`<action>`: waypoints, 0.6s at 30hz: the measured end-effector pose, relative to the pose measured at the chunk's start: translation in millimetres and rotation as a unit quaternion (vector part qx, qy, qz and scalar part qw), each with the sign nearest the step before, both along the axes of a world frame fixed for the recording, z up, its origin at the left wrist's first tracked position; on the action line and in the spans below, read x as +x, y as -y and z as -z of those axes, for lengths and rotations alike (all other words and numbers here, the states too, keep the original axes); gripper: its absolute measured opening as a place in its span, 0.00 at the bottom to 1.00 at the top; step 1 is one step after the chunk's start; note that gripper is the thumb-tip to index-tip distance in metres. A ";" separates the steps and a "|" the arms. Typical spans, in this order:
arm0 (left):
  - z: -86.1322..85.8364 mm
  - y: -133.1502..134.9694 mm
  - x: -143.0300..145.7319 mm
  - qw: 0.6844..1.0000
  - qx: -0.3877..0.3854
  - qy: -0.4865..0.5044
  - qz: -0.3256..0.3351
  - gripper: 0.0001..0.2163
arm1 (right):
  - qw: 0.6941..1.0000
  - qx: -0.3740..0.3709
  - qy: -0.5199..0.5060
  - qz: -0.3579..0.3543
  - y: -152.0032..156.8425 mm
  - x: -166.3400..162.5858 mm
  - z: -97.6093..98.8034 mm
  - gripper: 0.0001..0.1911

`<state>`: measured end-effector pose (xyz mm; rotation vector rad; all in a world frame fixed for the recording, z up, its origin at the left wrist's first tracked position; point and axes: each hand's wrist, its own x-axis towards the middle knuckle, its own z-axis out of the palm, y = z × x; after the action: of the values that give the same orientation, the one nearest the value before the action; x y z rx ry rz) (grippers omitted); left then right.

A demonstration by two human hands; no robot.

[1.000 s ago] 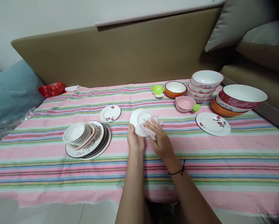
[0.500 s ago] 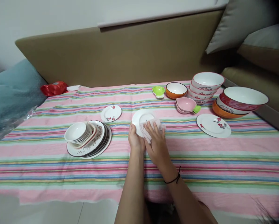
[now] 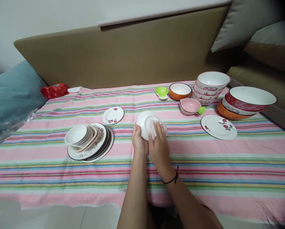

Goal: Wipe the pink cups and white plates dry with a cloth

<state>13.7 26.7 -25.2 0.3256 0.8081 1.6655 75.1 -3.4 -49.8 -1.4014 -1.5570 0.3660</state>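
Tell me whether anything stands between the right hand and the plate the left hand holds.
Yes: a pale cloth lies between the right hand's fingers and the white plate, over its right part. Nothing visible comes between the left hand and the plate's edge.

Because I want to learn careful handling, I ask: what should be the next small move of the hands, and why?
Perhaps the right hand should slide the cloth leftward across the upturned white dish: the cloth lies over its right part, its left part shows uncovered, and the left hand holds its near-left edge.
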 end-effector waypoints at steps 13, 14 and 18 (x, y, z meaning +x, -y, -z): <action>-3.7 4.5 1.2 0.998 0.054 -0.021 0.011 0.16 | 0.987 0.023 -0.043 -0.154 -5.3 13.1 -5.2 0.27; -3.3 3.6 -1.5 0.999 0.045 0.005 0.006 0.18 | 0.988 0.027 -0.023 -0.153 -1.7 9.9 -7.5 0.27; -2.7 0.2 -6.7 0.998 0.033 0.041 0.023 0.23 | 0.994 0.046 0.006 -0.098 6.0 -3.3 -10.8 0.29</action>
<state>6.9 26.5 -22.4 0.3178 0.6813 1.6545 71.8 -9.5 -39.0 -1.1853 -1.7045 0.3986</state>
